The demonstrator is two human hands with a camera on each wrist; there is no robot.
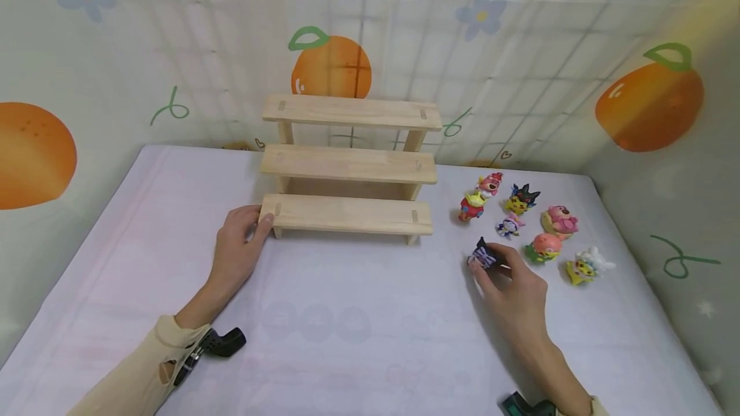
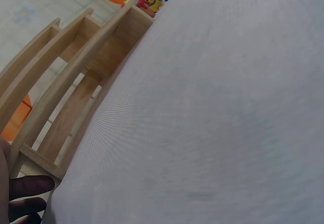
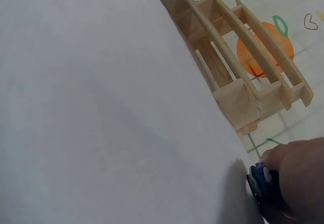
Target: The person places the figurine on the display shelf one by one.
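Fingers of the right hand curl around a small dark purple figurine, pinching it where it sits on the white surface, just in front of a cluster of colourful toy figurines. The left hand rests with fingers loosely bent, thumb touching the left end of the lowest step of a three-tier wooden shelf standing at the back of the surface.
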